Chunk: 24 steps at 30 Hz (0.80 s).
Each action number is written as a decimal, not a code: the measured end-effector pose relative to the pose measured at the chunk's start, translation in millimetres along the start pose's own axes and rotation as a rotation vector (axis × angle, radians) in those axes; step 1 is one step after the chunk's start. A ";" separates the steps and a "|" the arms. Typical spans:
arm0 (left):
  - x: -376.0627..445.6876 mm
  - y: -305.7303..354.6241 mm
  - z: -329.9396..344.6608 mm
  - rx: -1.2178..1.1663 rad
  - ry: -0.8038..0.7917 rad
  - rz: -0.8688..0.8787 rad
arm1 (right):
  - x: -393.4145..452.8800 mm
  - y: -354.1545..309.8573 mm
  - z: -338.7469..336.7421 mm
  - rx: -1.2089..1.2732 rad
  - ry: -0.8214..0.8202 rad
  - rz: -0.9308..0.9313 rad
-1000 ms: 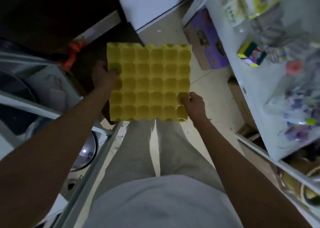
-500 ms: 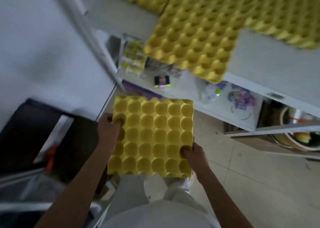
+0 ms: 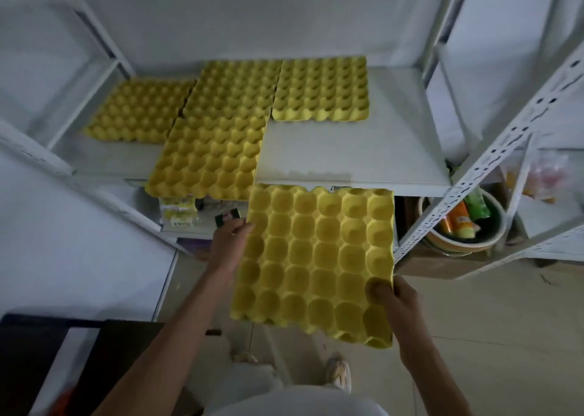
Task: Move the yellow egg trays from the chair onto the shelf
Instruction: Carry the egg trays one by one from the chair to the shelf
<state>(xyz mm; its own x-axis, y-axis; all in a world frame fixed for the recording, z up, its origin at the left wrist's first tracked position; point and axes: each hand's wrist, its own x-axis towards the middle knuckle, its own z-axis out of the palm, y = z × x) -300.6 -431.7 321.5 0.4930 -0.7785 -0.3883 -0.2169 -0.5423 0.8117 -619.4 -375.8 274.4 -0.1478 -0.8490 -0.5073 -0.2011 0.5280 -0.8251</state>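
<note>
Head view: the person's got one yellow egg tray (image 3: 316, 260) held out flat in front of the white metal shelf (image 3: 347, 162), far edge right at the shelf's front lip, not set down yet. Left hand (image 3: 229, 245) grips the tray's left edge, fingers curled onto the rim. Right hand (image 3: 396, 301) pinches the near right corner, thumb pressed into a cup on top.

Four more yellow trays already sit on the shelf board: a left one (image 3: 139, 109), a back middle one (image 3: 235, 88), a back right one (image 3: 320, 88), and a front one (image 3: 210, 159) that pokes out over the shelf's front edge. The spot to its right is bare board.

Lower right, a round basin (image 3: 458, 241) holds some bottles.
</note>
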 end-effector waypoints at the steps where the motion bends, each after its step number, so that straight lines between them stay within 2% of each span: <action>1: 2.4 6.8 6.6 -0.003 -0.013 0.008 | 2.9 -0.5 -4.6 0.024 0.016 -0.015; 5: 18.5 29.9 19.9 -0.048 -0.068 0.042 | 23.0 -8.8 -12.0 0.093 0.128 -0.047; 10: 53.6 50.4 18.8 -0.096 -0.188 0.076 | 69.3 -37.7 8.0 0.114 0.146 -0.047; 15: 114.6 75.1 -7.0 -0.087 -0.210 0.236 | 133.4 -76.3 39.8 0.064 0.194 0.006; 17: 143.6 75.2 -27.4 0.058 -0.176 0.368 | 155.6 -91.2 48.7 -0.010 0.243 -0.011; 21: 204.5 58.1 -59.1 0.491 -0.044 0.623 | 196.4 -117.3 62.6 -0.154 0.341 -0.060; 24: 239.0 38.8 -58.8 0.833 -0.096 0.666 | 217.1 -131.6 72.3 -0.332 0.380 -0.092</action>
<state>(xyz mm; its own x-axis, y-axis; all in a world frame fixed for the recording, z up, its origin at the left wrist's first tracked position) -141.6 -620.3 285.8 0.0026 -0.9992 -0.0393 -0.9425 -0.0156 0.3339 -555.0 -631.1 254.8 -0.4442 -0.8576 -0.2593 -0.5175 0.4818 -0.7071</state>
